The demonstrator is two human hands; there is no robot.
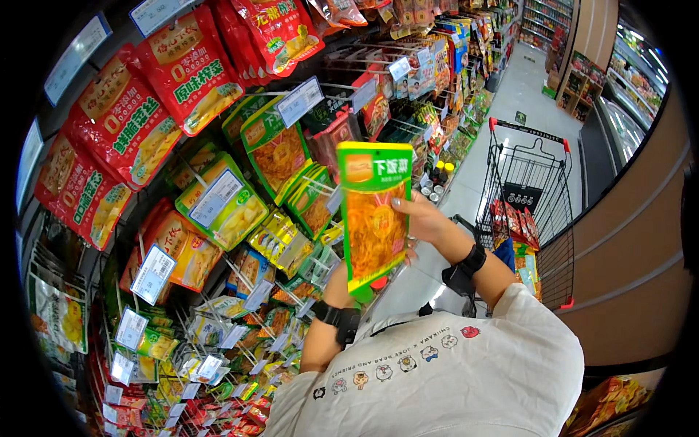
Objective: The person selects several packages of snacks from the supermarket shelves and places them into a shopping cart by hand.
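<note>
A green and yellow food packet (377, 218) with a picture of shredded orange food is held up before my chest. My right hand (425, 217) grips its right edge, thumb on the front. My left hand (338, 284) is mostly hidden behind the packet's lower left; only the part near the wrist shows, so its grip cannot be seen. Matching green packets (276, 145) hang on hooks just to the left of the held one. Both my wrists wear black straps.
Red pouches (188, 71) and other packets fill the hook rack on the left, with price tags (299, 101) jutting out. A black wire shopping cart (524, 164) with red corners stands in the aisle to the right, packets inside. Bottles (443, 170) stand low by the shelf.
</note>
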